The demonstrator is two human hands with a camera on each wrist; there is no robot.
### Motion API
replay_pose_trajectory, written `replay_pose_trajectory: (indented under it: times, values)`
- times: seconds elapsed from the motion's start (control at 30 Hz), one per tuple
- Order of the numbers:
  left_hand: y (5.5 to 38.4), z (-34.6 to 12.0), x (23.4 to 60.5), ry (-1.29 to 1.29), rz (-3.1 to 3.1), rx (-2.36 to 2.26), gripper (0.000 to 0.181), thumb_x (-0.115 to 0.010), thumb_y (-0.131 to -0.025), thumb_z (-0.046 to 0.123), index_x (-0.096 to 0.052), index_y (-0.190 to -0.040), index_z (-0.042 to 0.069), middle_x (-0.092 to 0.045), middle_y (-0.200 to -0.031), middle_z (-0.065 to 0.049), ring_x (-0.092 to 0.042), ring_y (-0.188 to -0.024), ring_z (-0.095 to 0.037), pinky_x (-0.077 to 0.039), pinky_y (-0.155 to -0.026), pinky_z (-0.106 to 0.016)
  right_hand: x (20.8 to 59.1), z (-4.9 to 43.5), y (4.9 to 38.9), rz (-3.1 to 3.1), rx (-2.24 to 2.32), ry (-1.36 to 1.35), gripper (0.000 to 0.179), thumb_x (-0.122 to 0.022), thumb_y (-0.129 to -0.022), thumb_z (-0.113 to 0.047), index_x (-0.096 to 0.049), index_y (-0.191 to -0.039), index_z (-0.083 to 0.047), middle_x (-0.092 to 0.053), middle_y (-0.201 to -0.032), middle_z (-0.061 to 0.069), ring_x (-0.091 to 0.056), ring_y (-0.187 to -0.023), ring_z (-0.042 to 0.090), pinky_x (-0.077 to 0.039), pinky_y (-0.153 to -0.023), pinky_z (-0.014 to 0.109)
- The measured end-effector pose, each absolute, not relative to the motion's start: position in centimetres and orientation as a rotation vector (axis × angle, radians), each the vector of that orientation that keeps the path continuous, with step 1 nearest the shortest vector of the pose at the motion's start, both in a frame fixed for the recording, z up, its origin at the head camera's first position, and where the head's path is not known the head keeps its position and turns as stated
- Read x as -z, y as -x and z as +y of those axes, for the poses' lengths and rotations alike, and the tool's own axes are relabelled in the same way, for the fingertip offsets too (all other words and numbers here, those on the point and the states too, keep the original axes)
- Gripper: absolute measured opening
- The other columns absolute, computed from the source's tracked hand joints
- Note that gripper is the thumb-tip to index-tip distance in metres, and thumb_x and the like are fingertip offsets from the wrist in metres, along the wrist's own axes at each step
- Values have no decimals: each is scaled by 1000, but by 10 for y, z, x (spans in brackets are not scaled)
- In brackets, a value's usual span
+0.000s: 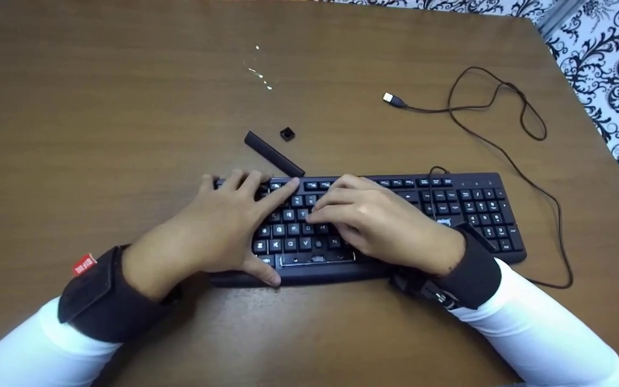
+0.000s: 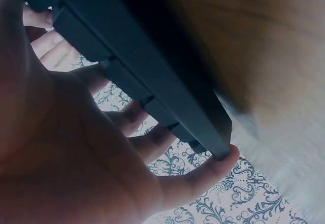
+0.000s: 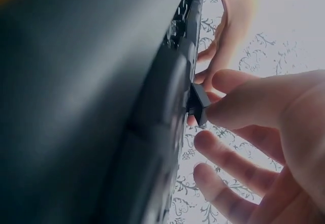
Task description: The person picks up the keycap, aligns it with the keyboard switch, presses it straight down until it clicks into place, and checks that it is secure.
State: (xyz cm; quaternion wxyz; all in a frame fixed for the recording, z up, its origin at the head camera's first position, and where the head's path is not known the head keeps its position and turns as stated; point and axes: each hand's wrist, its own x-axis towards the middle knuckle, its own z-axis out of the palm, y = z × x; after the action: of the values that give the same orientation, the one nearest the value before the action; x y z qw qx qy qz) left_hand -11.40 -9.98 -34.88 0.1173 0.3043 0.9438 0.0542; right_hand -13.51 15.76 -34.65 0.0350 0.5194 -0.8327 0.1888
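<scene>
L hand (image 1: 226, 223) spread over left end of kbd (image 1: 315, 275), R hand (image 1: 376, 221) pinching tilted keycap (image 3: 199, 102); if pinch slips, cap might fly twd table's (image 1: 127, 107) far edge.

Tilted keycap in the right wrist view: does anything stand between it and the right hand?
Nothing visible does: the right hand touches the tilted keycap directly, at the keyboard.

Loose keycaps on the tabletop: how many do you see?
2: the long keycap just beyond the keyboard, and the small square keycap beside it. Others may be hidden from view.
</scene>
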Motion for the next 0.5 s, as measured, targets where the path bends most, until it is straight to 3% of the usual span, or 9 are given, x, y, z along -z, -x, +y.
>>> replay_pose_trajectory:
  times: [0.23,0.5]
  values:
    - [113,-101,347,-883,2762,-161,135,-68,-55,89,-12,-162,30,-39,-151,-22,-39,-138,-44,-36,-100,-73,346,156,135,-2542,-537,-1582,22,-68,-90,-3,-76,-110,-10,-71,-108,5,-63,-105,22,-53,-95,37]
    - [113,-101,344,-874,2753,-161,134,-68,-56,88,-10,-162,31,-38,-151,-23,-38,-140,-45,-33,-102,-75,346,156,134,-2545,-457,-1534,21,-73,-88,-7,-75,-109,-9,-67,-103,6,-61,-97,21,-55,-83,34]
